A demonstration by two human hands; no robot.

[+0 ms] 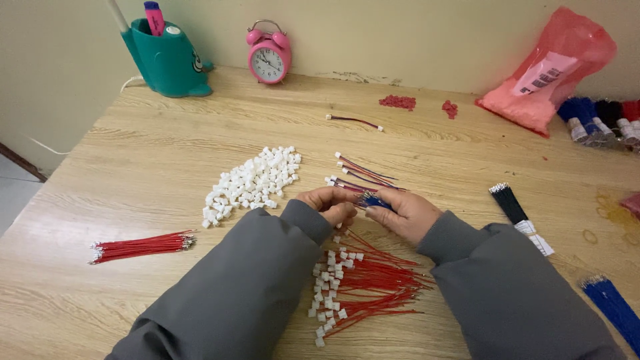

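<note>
My left hand point(330, 203) and my right hand point(405, 213) meet over the middle of the wooden table point(167, 147), both in grey sleeves. The right hand pinches a small bunch of blue wires point(373, 200); the left hand's fingertips close on a small piece at the wires' end, too small to make out. Just beyond the hands lie finished wires with white plugs point(360, 175). Below the hands lies a heap of red wires fitted with white plugs point(360, 283). A pile of loose white plastic connectors point(252, 183) sits left of the hands.
A bundle of bare red wires point(140, 247) lies at the left. Black wires point(510, 203) and blue wires point(617, 310) lie at the right. At the back stand a teal pen holder point(167, 60), a pink alarm clock point(269, 57) and a pink plastic bag point(550, 73).
</note>
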